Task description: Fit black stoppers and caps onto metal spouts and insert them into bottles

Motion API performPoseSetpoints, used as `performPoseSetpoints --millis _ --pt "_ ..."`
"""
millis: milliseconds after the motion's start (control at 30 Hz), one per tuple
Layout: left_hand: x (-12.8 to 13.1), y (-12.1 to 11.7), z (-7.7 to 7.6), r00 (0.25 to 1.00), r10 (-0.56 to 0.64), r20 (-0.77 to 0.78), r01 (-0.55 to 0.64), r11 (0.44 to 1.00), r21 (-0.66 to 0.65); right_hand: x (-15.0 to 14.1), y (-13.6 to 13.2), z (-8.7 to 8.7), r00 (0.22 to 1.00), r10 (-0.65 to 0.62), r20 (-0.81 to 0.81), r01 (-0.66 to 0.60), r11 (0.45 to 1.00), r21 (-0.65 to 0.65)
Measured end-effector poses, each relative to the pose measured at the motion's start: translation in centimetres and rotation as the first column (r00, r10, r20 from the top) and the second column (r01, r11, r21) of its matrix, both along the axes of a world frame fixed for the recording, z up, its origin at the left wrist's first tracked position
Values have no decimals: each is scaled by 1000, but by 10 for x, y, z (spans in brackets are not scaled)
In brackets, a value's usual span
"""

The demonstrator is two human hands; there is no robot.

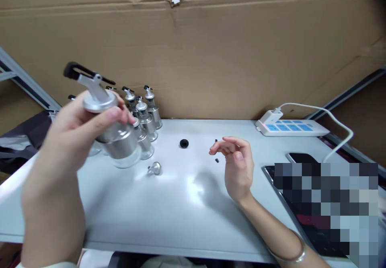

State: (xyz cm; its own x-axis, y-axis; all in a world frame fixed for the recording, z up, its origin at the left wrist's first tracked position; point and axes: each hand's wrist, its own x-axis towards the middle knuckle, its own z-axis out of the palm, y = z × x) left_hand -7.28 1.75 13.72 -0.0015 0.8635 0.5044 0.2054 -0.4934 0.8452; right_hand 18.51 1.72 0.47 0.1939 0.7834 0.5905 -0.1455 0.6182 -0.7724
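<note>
My left hand (70, 133) is wrapped round the neck of an oil dispenser bottle (120, 145), lifted above the table's left side and tilted. The bottle has clear glass, a silver band and a silver pour spout with a black flip lever. My right hand (238, 167) hovers over the right half of the table, its fingers loosely bent and apart with nothing visible in them. Near its fingertips lies a small black piece (217, 160). A loose silver spout (155, 168) rests on its side to the right of the held bottle. Farther back is a round black cap (183, 143).
Several similar bottles (146, 121) stand behind the held one, some partly hidden by it. At the back right sits a white power strip (295, 128) with a charger and cable. A phone (301, 157) and a dark tablet-like device (310, 227) lie along the right.
</note>
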Motion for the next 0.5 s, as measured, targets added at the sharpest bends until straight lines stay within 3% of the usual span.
performPoseSetpoints --millis 100,200,300,400,500 --pt "-28 5 8 970 159 -185 -182 976 -116 0 0 0 1000 10 -11 -10 1000 0" --pt "-45 17 8 907 228 -355 -326 913 -247 1 1 0 1000 16 0 -16 1000 2" --pt "-54 35 1 837 243 -489 -415 866 -280 1 2 -1 1000 8 21 -8 1000 6" --pt "-66 55 -13 813 193 -549 -388 883 -264 2 3 -3 999 -1 43 1 1000 3" --pt "-80 71 -30 870 116 -480 -267 928 -261 3 3 -3 998 -3 60 4 1000 -16"
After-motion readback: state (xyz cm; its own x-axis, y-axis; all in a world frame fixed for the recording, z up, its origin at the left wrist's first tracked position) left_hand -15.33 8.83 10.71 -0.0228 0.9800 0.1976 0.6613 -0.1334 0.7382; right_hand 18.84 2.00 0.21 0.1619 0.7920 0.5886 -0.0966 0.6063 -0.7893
